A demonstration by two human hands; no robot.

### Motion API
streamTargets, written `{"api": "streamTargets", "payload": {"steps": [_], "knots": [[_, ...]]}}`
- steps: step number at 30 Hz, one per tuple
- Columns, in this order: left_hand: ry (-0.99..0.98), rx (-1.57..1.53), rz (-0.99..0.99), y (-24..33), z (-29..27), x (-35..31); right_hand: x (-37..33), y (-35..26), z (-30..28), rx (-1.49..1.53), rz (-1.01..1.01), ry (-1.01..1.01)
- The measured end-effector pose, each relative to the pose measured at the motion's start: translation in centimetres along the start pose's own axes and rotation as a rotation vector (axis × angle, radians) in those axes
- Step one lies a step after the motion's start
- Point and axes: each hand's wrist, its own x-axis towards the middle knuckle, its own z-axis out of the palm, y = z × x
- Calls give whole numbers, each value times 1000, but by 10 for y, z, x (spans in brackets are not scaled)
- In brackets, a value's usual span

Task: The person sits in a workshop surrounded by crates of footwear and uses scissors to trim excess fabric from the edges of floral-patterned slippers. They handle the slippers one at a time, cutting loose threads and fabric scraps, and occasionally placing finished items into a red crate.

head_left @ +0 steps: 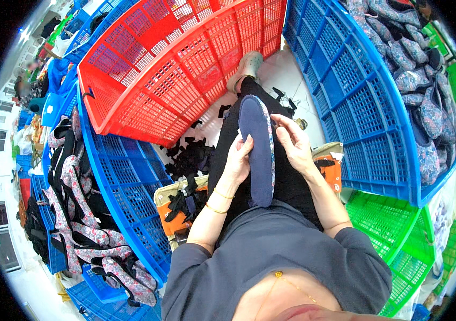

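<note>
A long slipper [254,144] with a navy sole and a floral-patterned rim is held over my lap, sole side up. My left hand [238,156] grips its left edge, the thumb pressed on the sole and the other fingers hidden underneath. At the slipper's right rim, near the toe end, my right hand [293,143] has its thumb and index finger bent against the floral edge. How firmly those fingers pinch is hard to make out.
A red crate [179,80] stands tilted ahead of me. Floral slippers [94,230] fill a blue crate [126,182] on the left; more [409,75] lie beyond a blue crate [361,107] on the right. Black scraps [193,160] litter the floor; green crates [388,224] stand at right.
</note>
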Motion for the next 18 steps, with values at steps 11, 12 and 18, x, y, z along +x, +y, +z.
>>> {"api": "streamTargets", "payload": {"steps": [11,12,18], "knots": [[-29,-20,-84,-3,3,-4,5,-9,-5,-59,6,-23],[-21,9,-93,3,9,-2,5,-11,-5,-43,22,24],[220,168,666,139,-4,85,15,-15,-29,497,144,244]]}}
